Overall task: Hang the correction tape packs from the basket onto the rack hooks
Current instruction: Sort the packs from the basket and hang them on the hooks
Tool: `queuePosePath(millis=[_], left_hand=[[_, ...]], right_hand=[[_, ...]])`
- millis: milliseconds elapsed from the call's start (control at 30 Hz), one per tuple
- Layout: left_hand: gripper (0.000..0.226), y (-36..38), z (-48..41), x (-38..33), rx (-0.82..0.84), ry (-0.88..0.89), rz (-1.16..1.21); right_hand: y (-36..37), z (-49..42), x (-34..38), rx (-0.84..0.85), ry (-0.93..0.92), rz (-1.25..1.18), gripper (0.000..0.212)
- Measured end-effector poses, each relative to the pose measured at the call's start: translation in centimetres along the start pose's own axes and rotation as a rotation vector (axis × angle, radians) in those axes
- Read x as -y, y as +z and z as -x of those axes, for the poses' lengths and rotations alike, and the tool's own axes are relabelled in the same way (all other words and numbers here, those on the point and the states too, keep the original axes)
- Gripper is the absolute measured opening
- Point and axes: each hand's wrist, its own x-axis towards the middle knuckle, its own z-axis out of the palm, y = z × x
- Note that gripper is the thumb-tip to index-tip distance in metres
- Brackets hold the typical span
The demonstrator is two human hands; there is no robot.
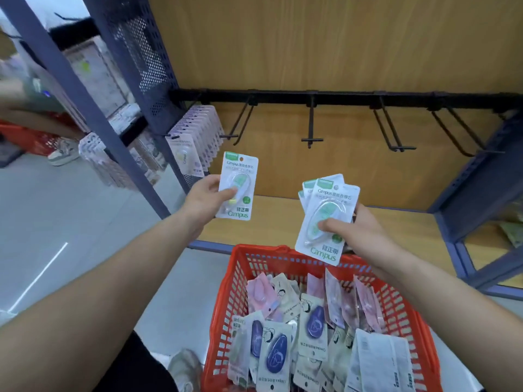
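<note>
Left hand (205, 198) pinches one green Campus correction tape pack (237, 186); right hand (363, 236) grips a fanned stack of green packs (325, 219). Red basket (235, 281) below, empty rack hooks (311, 128) above.

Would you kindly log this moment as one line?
left hand: one green pack | right hand: fanned green packs | hooks: bare | basket: packs remain

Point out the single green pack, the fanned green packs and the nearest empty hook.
single green pack (237, 188): head view, card face.
fanned green packs (328, 219): head view, front pack's blister.
empty hook (311, 128): head view, mid-shaft.
</note>
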Motion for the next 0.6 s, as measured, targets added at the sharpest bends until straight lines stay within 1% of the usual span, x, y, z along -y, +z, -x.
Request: queuePosePath(millis=[100,267,400,600], left_hand=[[0.026,-1.4,-2.3,0.4,0.023,0.036,0.033],[0.025,-1.6,-4.9,0.5,0.059,0.06,0.088],[0.019,-1.6,-6.1,0.6,0.024,0.098,0.078],[0.023,-2.1,-6.4,1.0,-0.011,0.092,0.087]], right_hand=[[2.0,-2.0,-0.5,0.042,0.005,0.013,0.031],[3.4,-3.7,-1.7,0.057,0.043,0.052,0.04],[3.2,-4.3,-2.5,0.073,0.067,0.079,0.042],[3.2,-4.4,-3.0,0.103,0.071,0.083,0.041]])
